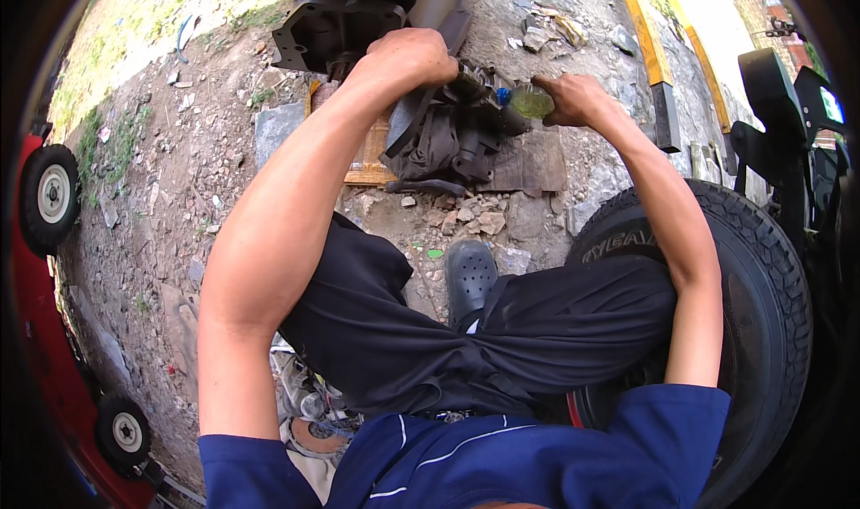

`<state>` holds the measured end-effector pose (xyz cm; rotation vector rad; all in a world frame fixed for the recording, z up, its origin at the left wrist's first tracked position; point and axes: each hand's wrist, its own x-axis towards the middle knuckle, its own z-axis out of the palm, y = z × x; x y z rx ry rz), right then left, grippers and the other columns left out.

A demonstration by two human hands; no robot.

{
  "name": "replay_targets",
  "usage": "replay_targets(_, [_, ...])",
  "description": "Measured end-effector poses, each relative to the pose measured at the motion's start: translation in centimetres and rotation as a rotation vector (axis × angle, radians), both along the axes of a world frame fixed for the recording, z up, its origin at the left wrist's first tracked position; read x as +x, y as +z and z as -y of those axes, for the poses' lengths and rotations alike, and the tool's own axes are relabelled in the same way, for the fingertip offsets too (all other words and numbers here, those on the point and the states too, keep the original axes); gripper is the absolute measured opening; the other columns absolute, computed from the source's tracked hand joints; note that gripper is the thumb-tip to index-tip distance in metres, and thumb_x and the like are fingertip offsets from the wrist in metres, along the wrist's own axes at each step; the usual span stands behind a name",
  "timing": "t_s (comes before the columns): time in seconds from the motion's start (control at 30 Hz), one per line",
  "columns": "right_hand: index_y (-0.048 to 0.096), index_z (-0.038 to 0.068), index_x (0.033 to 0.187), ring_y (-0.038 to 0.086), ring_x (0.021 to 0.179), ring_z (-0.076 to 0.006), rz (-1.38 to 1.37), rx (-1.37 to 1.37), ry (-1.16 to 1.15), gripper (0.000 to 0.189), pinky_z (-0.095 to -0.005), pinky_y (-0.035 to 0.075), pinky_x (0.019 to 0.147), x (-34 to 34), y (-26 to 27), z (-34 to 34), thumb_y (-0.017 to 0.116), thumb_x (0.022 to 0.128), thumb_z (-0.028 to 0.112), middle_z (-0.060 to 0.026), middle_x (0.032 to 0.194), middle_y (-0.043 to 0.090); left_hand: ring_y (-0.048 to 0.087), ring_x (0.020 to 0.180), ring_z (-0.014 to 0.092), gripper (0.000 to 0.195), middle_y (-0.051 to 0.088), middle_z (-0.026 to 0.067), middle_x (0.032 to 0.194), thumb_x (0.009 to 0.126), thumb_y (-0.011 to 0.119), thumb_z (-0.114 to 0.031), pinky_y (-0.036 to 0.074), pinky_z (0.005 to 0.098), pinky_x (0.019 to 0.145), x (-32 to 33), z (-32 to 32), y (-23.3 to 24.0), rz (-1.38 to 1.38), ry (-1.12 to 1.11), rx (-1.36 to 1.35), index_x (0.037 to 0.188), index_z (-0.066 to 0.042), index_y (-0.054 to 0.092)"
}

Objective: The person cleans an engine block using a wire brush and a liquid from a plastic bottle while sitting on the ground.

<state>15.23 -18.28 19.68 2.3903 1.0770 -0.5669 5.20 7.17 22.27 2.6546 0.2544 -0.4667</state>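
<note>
My right hand [571, 99] grips the base of a small clear plastic bottle [532, 101] with yellowish-green liquid inside. The bottle lies nearly level, its blue end [502, 96] turned towards a dark, greasy metal vehicle part [474, 140]. My left hand [420, 56] is bent over the upper left side of that part; its fingers are hidden, and so is whatever they touch. Beyond my left forearm is a black metal housing [336, 29] with bolt holes along its flange. A dark cloth or bag [430, 148] seems to lie against the part, above wooden boards [527, 163].
A large black tyre [752, 307] stands close at my right. Yellow-and-black bars [648, 45] extend at the upper right. Broken stones [477, 217] lie before my foot in a grey clog [470, 277]. A red vehicle [37, 274] is at the far left.
</note>
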Motion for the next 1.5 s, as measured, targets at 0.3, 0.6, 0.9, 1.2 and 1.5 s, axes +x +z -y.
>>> replay_targets(0.3, [0.039, 0.014, 0.143, 0.059, 0.114, -0.0366, 0.024, 0.327, -0.198, 0.088, -0.0465, 0.048, 0.095, 4.9, -7.4, 8.7, 0.08, 0.071, 0.045, -0.0168, 0.121, 0.064, 0.067, 0.093, 0.039, 0.054, 0.068, 0.0281, 0.097, 0.088, 0.057, -0.042, 0.052, 0.0439, 0.085, 0.4, 0.3, -0.4, 0.002, -0.039, -0.01, 0.101, 0.01, 0.067])
replay_targets(0.6, [0.047, 0.008, 0.129, 0.058, 0.116, -0.0332, 0.399, 1.102, -1.176, 0.085, -0.0399, 0.044, 0.101, 4.3, -16.2, 16.9, 0.089, 0.057, 0.025, -0.0166, 0.122, 0.061, 0.067, 0.092, 0.041, 0.059, 0.067, 0.0303, 0.095, 0.089, 0.057, -0.043, 0.051, 0.045, 0.084, 0.7, 0.1, -1.2, 0.051, -0.06, 0.005, 0.102, 0.014, 0.064])
replay_targets(0.9, [0.04, 0.006, 0.131, 0.056, 0.115, -0.0354, 0.707, 1.402, -1.961, 0.092, -0.0437, 0.042, 0.103, -0.8, -22.3, 17.7, 0.09, 0.054, 0.008, -0.0178, 0.126, 0.057, 0.066, 0.093, 0.041, 0.057, 0.066, 0.0297, 0.096, 0.089, 0.056, -0.042, 0.051, 0.0454, 0.085, 0.5, -0.5, -1.0, 0.027, -0.081, 0.012, 0.101, 0.012, 0.065])
replay_targets(1.2, [0.054, 0.005, 0.112, 0.062, 0.088, -0.0294, 0.419, 1.566, -2.398, 0.051, -0.0456, 0.049, 0.074, -1.2, -25.2, 18.8, 0.079, 0.069, 0.014, -0.0134, 0.105, 0.063, 0.068, 0.085, 0.037, 0.055, 0.067, 0.0275, 0.092, 0.088, 0.058, -0.043, 0.052, 0.0432, 0.079, 0.6, -0.8, -1.5, 0.061, -0.061, -0.047, 0.098, 0.011, 0.064])
replay_targets(1.5, [0.049, 0.003, 0.114, 0.065, 0.064, -0.0202, -0.625, 1.937, -1.68, 0.053, -0.0324, 0.053, 0.047, -7.3, -14.6, -2.5, 0.054, 0.096, 0.052, -0.0121, 0.092, 0.062, 0.07, 0.064, 0.029, 0.061, 0.068, 0.0197, 0.077, 0.079, 0.066, -0.048, 0.056, 0.0381, 0.064, 1.8, -0.9, -3.3, -0.012, 0.057, -0.217, 0.091, 0.012, 0.063])
